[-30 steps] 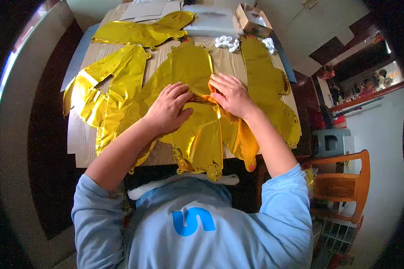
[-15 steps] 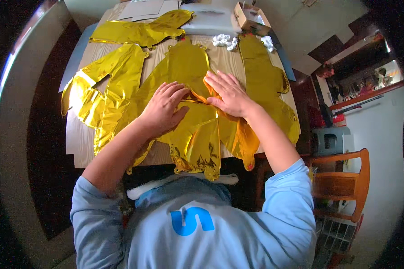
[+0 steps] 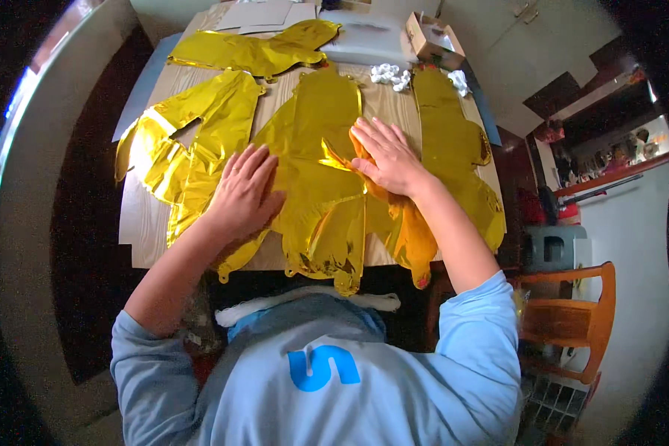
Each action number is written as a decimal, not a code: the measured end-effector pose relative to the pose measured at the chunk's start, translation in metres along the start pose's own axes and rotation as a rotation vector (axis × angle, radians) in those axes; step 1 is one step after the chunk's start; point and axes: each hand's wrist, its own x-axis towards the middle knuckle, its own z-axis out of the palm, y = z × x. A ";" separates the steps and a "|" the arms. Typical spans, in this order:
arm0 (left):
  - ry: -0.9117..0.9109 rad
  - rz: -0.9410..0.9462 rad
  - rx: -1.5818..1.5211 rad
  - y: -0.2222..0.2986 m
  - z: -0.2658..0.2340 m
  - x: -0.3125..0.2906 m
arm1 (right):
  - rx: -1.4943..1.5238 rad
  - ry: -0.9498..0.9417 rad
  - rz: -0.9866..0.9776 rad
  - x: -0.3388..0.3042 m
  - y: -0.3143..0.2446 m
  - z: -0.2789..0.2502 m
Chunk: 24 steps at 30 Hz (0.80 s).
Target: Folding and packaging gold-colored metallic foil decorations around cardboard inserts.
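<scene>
Flat gold foil balloons lie spread over a wooden table. My left hand (image 3: 247,192) rests open, fingers stretched out, on the left part of the middle foil balloon (image 3: 316,111). With its fingers extended, my right hand (image 3: 386,157) presses on the same balloon, where an orange-gold foil piece (image 3: 409,230) is folded up beneath the palm and hangs toward the near table edge. Left of my left hand is another foil balloon (image 3: 215,123), crumpled and shiny. A further foil balloon (image 3: 446,126) lies on the right, and one more foil balloon (image 3: 256,50) lies at the far left.
Small white bundles (image 3: 390,76) and an open cardboard box (image 3: 435,39) stand at the back of the table (image 3: 149,227). Clear plastic sheeting (image 3: 364,37) lies beside the box. A wooden chair (image 3: 565,320) and a grey stool (image 3: 550,245) are at the right.
My left hand has slid left and nearer, away from the crease in the middle balloon. My right hand stays pressed on the folded foil. The view has shifted slightly.
</scene>
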 end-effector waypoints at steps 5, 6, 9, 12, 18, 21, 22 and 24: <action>-0.064 -0.002 -0.026 0.009 -0.010 -0.015 | 0.045 0.013 -0.015 0.006 -0.002 0.004; -0.066 -0.003 -0.032 0.011 -0.012 -0.017 | 0.046 0.014 -0.017 0.004 -0.004 0.005; -0.083 -0.001 -0.065 0.016 -0.016 -0.022 | 0.030 0.024 -0.034 -0.005 -0.007 0.006; -0.117 0.002 -0.081 0.015 -0.020 -0.022 | 0.016 0.026 -0.040 -0.007 -0.007 0.004; -0.143 -0.008 -0.078 0.015 -0.022 -0.020 | 0.061 0.016 -0.026 0.001 -0.008 -0.001; -0.156 -0.041 -0.036 0.018 -0.023 -0.022 | 0.048 0.013 -0.033 0.002 -0.012 -0.004; -0.154 -0.049 -0.038 0.018 -0.024 -0.022 | 0.034 0.012 -0.036 0.003 -0.013 -0.005; -0.151 -0.063 -0.042 0.019 -0.024 -0.023 | -0.005 0.013 -0.047 0.002 -0.013 -0.005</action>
